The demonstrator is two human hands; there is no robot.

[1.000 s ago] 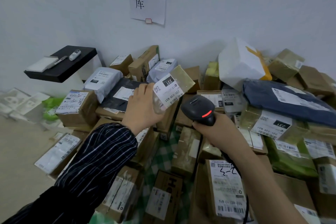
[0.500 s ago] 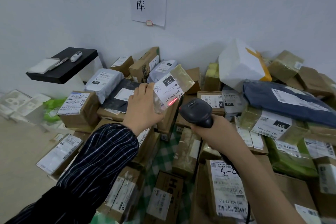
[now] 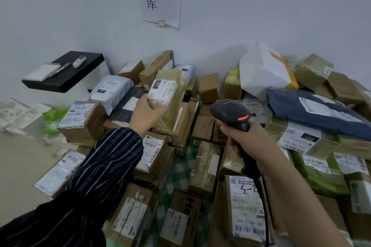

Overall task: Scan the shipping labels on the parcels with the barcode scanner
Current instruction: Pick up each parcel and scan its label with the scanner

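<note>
A parcel (image 3: 172, 94) wrapped in yellowish tape is held up above the pile (image 3: 202, 128) by the left hand (image 3: 147, 115). Its fingers are curled round the parcel's lower end, and the thumb is hidden behind it. The white label (image 3: 163, 91) is turned upward and toward the camera, tilted to the left.

The scanner (image 3: 230, 112) is gripped by the right hand (image 3: 259, 146), with the fingers wrapped round the handle; whether the trigger is pressed cannot be told. The scanner is held to the right of the parcel and apart from it, and a red lamp (image 3: 243, 117) is lit on its head. No beam is seen on the label. A dark cable (image 3: 261, 192) is seen running down from the handle.

The step in hand is judged to be the scanning of this one parcel, with many labelled parcels left in the pile. Whether this label has been read cannot be told. If it has not, the scanner's window needs to be swung left and lined up with the barcode, and the label tipped toward it. If it has, the parcel is to be set aside and another lifted.
</note>
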